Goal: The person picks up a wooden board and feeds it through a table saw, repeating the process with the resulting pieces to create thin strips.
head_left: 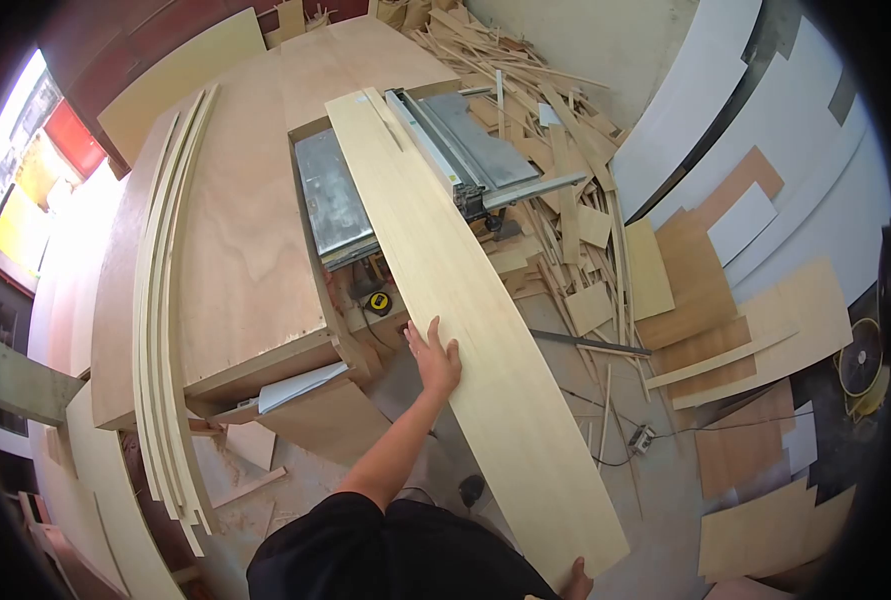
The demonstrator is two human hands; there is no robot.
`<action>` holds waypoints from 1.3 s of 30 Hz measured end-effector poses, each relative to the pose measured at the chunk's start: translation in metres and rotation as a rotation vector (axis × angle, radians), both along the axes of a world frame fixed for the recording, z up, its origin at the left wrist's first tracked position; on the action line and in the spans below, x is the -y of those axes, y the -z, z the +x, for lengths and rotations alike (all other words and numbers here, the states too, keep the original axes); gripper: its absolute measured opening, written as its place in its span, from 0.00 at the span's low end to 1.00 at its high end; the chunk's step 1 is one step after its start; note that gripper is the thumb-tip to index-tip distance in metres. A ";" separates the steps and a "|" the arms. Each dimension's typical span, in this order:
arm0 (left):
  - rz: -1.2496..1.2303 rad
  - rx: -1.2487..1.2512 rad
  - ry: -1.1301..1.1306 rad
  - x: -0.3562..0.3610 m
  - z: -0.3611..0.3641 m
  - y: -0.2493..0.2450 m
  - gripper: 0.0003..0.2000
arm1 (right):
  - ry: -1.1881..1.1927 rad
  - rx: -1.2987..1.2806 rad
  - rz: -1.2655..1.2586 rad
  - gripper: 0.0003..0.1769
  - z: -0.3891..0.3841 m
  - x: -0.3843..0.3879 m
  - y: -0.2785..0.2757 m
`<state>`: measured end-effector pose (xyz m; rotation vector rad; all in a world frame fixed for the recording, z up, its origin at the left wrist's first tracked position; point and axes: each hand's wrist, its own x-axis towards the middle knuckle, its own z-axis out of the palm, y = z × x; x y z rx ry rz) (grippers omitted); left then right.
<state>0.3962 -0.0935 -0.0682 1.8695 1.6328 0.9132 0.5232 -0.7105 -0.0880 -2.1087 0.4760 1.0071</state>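
Observation:
A long, pale wooden board (465,290) lies over the table saw (335,190) and reaches back toward my body. My left hand (433,358) rests on the board's left edge near its middle, fingers spread. At the board's near end my right hand (577,582) is partly in view, its thumb on the end edge; its other fingers are hidden. The saw's metal rail fence (430,140) runs along the board's right side at the far end.
A large plywood-topped table (245,220) carries long strips (170,300) on the left. A tape measure (378,303) sits beside the saw. Wood offcuts (565,200) pile up on the right, near leaning panels (685,270). A power socket with cable (641,438) lies on the floor.

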 end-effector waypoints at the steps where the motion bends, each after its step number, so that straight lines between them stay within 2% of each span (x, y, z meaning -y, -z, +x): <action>1: 0.025 0.006 0.002 -0.006 0.000 0.003 0.32 | -0.012 0.020 -0.020 0.41 0.000 0.000 0.006; 7: 0.066 -0.007 0.011 -0.048 -0.005 0.009 0.29 | -0.008 0.285 -0.061 0.44 -0.018 -0.031 0.041; 10: 0.066 -0.012 0.010 -0.074 -0.007 0.010 0.28 | -0.071 0.173 -0.057 0.44 -0.015 -0.053 0.029; 13: 0.068 -0.015 0.002 -0.102 -0.010 0.011 0.27 | -0.069 0.251 -0.182 0.41 -0.024 -0.086 0.024; 16: 0.063 -0.034 -0.006 -0.130 -0.013 0.014 0.27 | 0.028 0.291 -0.083 0.36 -0.033 -0.122 0.026; 17: 0.063 -0.043 -0.008 -0.142 -0.015 0.014 0.27 | 0.049 0.233 0.070 0.32 -0.033 -0.132 0.024; 18: 0.056 -0.050 -0.015 -0.153 -0.016 0.014 0.27 | 0.071 0.174 0.224 0.33 -0.032 -0.146 0.016; 19: 0.048 -0.057 -0.021 -0.163 -0.017 0.013 0.27 | 0.094 0.114 0.377 0.39 -0.032 -0.161 0.009; 23: 0.033 -0.113 -0.044 -0.212 -0.020 0.008 0.27 | 0.206 0.099 0.431 0.34 -0.037 -0.225 -0.001; 25: 0.021 -0.123 -0.046 -0.240 -0.022 0.007 0.27 | 0.245 0.111 0.413 0.31 -0.049 -0.277 -0.028; 31: 0.014 -0.148 -0.059 -0.310 -0.028 0.009 0.25 | 0.160 0.093 0.375 0.29 -0.051 -0.340 -0.020; 37: 0.019 -0.190 -0.068 -0.374 -0.032 0.005 0.25 | 0.177 0.119 0.481 0.28 -0.060 -0.404 -0.017; 39: 0.003 -0.191 -0.066 -0.399 -0.035 0.003 0.26 | 0.168 0.127 0.441 0.28 -0.062 -0.429 -0.016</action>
